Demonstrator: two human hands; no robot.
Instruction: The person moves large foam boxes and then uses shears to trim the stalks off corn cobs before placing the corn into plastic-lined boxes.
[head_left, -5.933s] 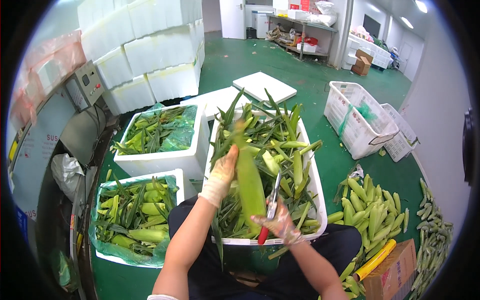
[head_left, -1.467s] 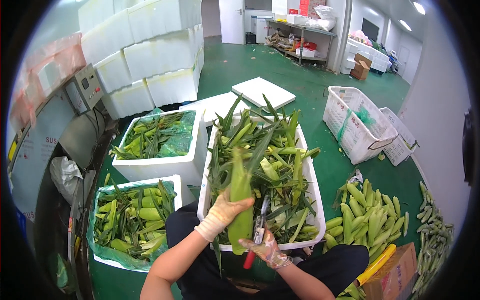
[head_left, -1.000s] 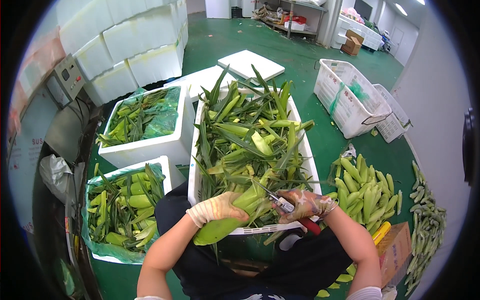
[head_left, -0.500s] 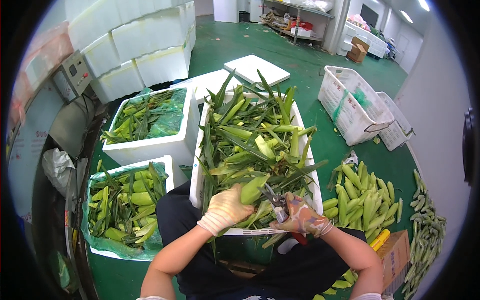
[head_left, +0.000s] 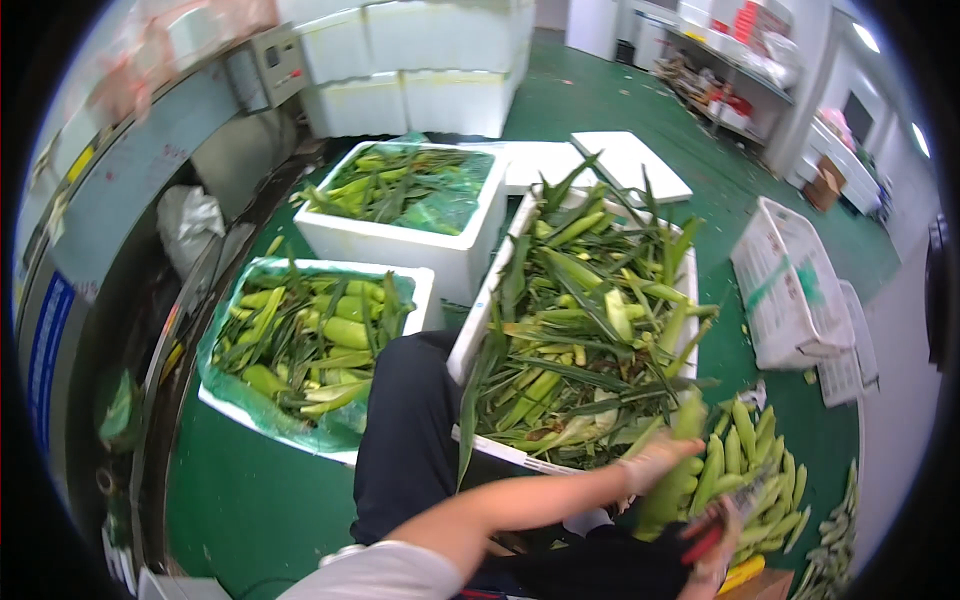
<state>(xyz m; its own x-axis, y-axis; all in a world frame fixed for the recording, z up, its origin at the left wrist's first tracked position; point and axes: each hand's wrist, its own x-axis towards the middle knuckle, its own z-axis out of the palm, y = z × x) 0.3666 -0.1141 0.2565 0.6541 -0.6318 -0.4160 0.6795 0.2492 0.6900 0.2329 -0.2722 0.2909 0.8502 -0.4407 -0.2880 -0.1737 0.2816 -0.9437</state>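
Note:
My left hand [head_left: 655,462], in a pale glove and smeared by motion, is closed on a green ear of corn [head_left: 664,500] at the right front corner of the white crate. Lower right, my right hand [head_left: 722,540] grips pruning shears [head_left: 703,542] with red handles; their blades point up and right, over the pile of corn. That pile of trimmed ears [head_left: 740,455] lies on the green floor right of the crate. The white crate [head_left: 500,452] in front of me is heaped with corn ears and loose husk leaves.
Left of my leg stand two white foam boxes [head_left: 425,305] of corn lined with green film. Foam lids [head_left: 640,165] lie behind the crate. White plastic baskets [head_left: 800,320] stand at the right, by the wall. Stacked foam boxes [head_left: 440,105] rise at the back left.
My view has swung, so the scene sits further right. My left hand has carried the corn ear from over the crate toward the floor pile. The shears have come away from the ear.

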